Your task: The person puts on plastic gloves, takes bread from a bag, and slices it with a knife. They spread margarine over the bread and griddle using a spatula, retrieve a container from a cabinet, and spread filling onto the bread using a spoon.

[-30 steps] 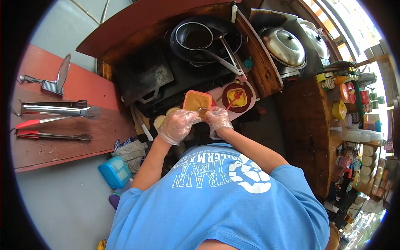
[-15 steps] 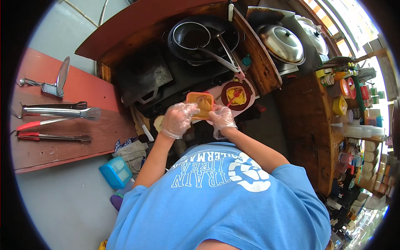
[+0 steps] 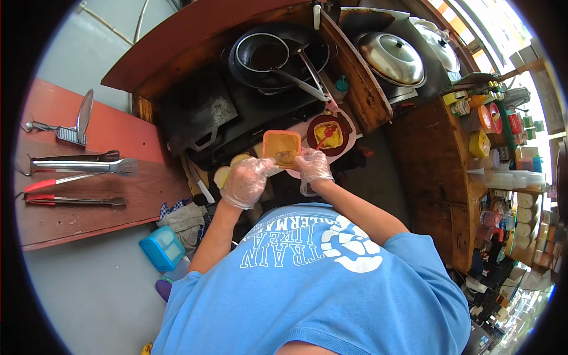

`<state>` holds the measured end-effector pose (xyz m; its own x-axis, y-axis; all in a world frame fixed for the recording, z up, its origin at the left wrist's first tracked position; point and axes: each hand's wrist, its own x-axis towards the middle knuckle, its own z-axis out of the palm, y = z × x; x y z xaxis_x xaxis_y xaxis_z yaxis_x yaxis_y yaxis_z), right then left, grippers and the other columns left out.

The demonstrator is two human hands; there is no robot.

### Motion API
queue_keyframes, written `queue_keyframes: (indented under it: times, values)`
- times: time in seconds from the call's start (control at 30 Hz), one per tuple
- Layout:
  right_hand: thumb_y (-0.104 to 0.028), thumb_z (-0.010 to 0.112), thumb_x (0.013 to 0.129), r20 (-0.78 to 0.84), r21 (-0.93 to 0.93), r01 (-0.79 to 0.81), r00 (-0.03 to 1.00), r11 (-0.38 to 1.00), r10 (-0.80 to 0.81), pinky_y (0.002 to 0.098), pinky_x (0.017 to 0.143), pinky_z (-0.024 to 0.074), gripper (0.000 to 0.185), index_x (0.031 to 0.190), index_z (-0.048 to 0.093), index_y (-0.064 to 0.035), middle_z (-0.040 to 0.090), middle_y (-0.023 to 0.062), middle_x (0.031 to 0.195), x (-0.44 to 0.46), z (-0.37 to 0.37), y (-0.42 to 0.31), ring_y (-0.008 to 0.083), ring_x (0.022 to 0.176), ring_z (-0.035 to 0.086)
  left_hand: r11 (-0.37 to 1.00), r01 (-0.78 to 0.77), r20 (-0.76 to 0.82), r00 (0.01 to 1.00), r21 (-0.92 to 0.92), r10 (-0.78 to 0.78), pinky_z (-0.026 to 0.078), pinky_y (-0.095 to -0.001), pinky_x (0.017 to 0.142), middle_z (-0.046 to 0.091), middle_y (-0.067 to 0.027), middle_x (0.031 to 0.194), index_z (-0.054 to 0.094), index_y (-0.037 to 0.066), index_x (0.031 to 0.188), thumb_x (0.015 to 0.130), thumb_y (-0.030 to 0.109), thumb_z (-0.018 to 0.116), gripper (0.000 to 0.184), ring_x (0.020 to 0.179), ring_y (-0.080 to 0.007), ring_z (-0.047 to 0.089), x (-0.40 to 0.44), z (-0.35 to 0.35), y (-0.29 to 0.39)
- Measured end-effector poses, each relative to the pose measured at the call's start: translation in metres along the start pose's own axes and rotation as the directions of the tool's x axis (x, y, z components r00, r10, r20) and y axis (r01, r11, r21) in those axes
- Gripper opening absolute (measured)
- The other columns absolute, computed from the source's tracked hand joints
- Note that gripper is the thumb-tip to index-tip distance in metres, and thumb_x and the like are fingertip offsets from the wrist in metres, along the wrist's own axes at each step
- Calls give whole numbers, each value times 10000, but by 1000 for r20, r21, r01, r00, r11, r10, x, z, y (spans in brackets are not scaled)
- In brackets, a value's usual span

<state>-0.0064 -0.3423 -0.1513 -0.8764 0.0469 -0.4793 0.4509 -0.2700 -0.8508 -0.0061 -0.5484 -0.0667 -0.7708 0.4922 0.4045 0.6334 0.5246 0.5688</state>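
In the head view, an orange-rimmed square plastic container (image 3: 281,144) is held up in front of me, with something brownish along its near edge. My right hand (image 3: 313,167), in a clear plastic glove, grips its near right corner. My left hand (image 3: 244,183), gloved the same way, has its fingers closed at the near left edge. Beyond my right hand lies a dark red round dish (image 3: 313,136) holding yellow food (image 3: 328,131) and a red utensil (image 3: 327,137). Pale round pieces (image 3: 221,176) show beside my left hand, partly covered by it.
A stove with a black wok (image 3: 242,71) and a pan (image 3: 262,52) stands ahead, a flat griddle (image 3: 207,115) left of it. Tongs (image 3: 89,166) and a knife (image 3: 204,190) lie left. A lidded steel pot (image 3: 390,58) and wooden cabinet (image 3: 432,177) are right.
My left hand has drawn back and down-left from over the container to its near edge, uncovering more of the container and the pale pieces. My right hand keeps its grip.
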Motion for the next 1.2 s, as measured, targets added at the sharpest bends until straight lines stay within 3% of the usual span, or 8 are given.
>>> queue_keyframes:
  times: [0.27,0.33,0.47,0.57,0.7,0.9,1.07,1.2]
  values:
    - [-1,630,828,9,15,-12,1000,1000,12,288,662,601,134,957,634,36,689,78,913,-12,-1,-22,151,741,684,987,35,-51,998,156,-27,575,-410,766,745,-136,939,724,33,938,880,52,637,106,825,-308,713,3,6,3]
    - [-16,643,822,-20,-101,46,999,994,-48,279,637,585,110,918,624,34,677,59,857,-17,-2,-28,127,703,657,984,4,-71,997,176,9,574,-413,762,744,-133,942,722,34,944,873,43,641,109,822,-307,710,4,9,6]
    - [-44,661,821,-47,-89,105,993,990,-110,261,584,539,107,893,620,23,664,43,812,4,-11,-3,97,652,611,985,-52,21,999,167,49,573,-417,750,739,-125,947,717,35,972,838,6,652,152,813,-304,703,-4,24,17]
    - [-69,677,816,-53,-64,62,996,996,-66,254,562,495,107,871,628,8,650,28,768,2,-14,0,79,614,570,983,-28,-128,990,179,52,574,-410,750,735,-127,944,712,23,991,811,-24,654,195,812,-304,703,3,23,15]
    - [-90,681,809,-71,-98,83,993,992,-91,251,566,479,108,847,630,-3,640,17,728,7,-16,11,69,600,561,958,15,-58,998,287,2,570,-410,745,735,-130,941,711,28,976,818,-25,654,176,814,-306,701,-6,40,19]
    - [-88,674,803,-39,-96,111,993,989,-115,259,571,487,105,810,624,3,662,33,748,5,-21,13,79,622,586,980,33,-166,986,196,0,566,-425,731,743,-138,935,714,32,972,843,-10,653,149,801,-316,707,12,28,16]
    - [-78,669,798,-12,-28,114,993,993,-115,260,638,533,108,792,621,19,691,66,792,-10,-16,-11,103,691,644,995,-93,-12,996,-34,92,563,-410,725,747,-144,925,731,28,929,822,-23,628,157,816,-312,712,5,27,14]
    - [-69,665,795,2,-114,71,997,991,-71,275,682,563,104,797,620,25,703,79,832,-4,-25,-3,116,732,670,998,17,-110,994,59,-10,562,-403,695,750,-145,900,735,30,891,779,-39,655,154,766,-308,708,9,1,19]
